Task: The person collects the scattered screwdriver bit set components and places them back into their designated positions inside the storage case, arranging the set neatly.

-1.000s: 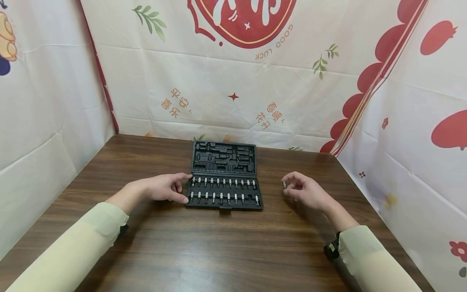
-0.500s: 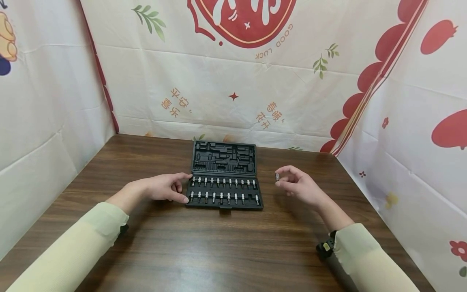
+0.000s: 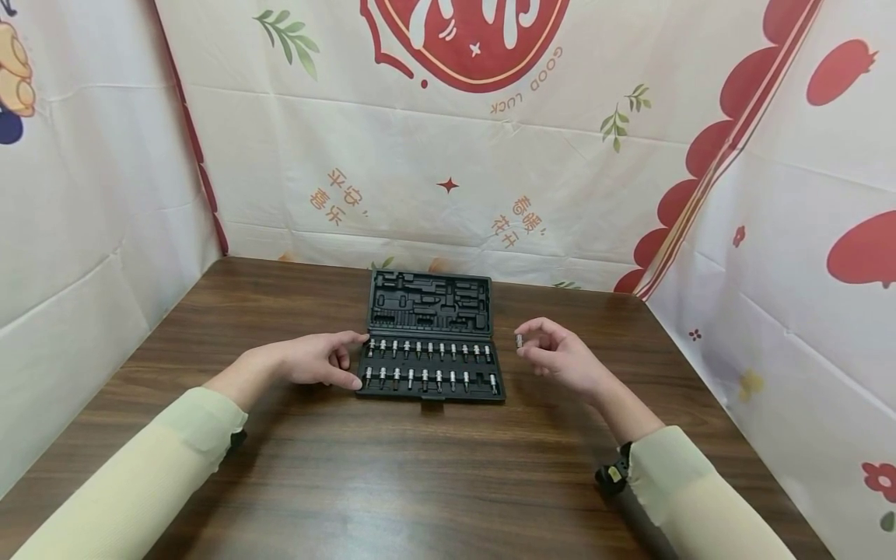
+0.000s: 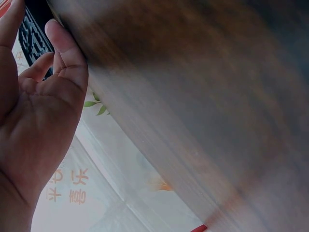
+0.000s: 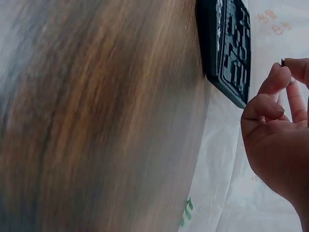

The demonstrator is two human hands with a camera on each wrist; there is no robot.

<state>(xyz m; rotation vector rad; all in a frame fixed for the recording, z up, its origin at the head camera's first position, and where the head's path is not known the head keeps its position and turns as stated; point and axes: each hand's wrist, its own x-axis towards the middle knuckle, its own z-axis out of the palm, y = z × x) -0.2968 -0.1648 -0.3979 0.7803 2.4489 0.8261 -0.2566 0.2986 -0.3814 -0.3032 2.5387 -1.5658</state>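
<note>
A dark brown wood-grain table (image 3: 420, 482) is filling the lower part of the head view, its grain running left to right and its surface catching a soft sheen near the front. White printed cloth (image 3: 448, 171) is hanging along the back and both sides, enclosing the table on three sides. A large red round emblem (image 3: 465, 39) is showing at the top centre of the back panel, with green leaf sprigs (image 3: 287, 35) beside it and a small red star (image 3: 448, 185) below. Red scalloped shapes (image 3: 707, 148) are running down the right-hand corner, and red blotches (image 3: 864, 249) are dotting the right panel.
</note>
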